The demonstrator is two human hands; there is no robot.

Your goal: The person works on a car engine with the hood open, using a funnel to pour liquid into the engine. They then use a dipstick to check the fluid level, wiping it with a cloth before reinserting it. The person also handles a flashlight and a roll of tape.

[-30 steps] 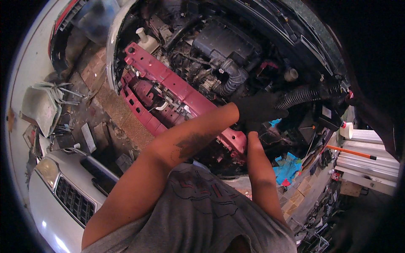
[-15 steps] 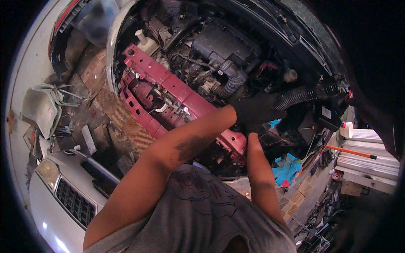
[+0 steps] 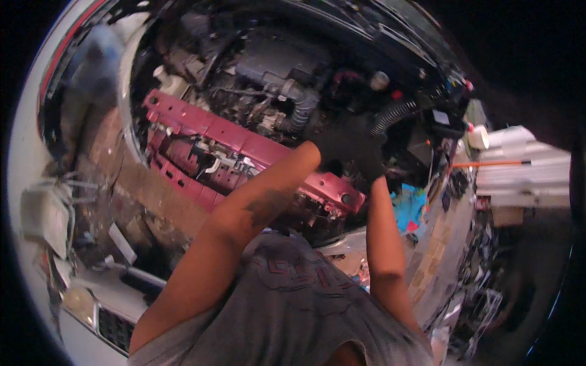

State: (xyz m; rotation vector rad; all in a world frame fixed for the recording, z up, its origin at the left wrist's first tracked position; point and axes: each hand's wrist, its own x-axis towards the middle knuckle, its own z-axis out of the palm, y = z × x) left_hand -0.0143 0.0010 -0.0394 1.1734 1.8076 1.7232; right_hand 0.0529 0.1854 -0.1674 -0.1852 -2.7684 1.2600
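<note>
Both my hands wear black gloves and work close together over the car's engine bay, at the right end of the dark red crossbeam. My left hand is closed around the near end of a black corrugated hose, which curves away to the far right. Just below and beside it is my right hand. Its fingers blend into the dark bay and I cannot make out what they touch. A ribbed intake duct runs down from the black air filter box left of my hands.
Blue plastic lies right of my right forearm. Beyond it are an orange rod and white ribbed panels. A stacked chair and a detached bumper with a grille are at the left.
The whole view has shifted, with the engine bay now farther left. My left hand has moved left over the bay together with the hose's end. My right hand has moved slightly farther in.
</note>
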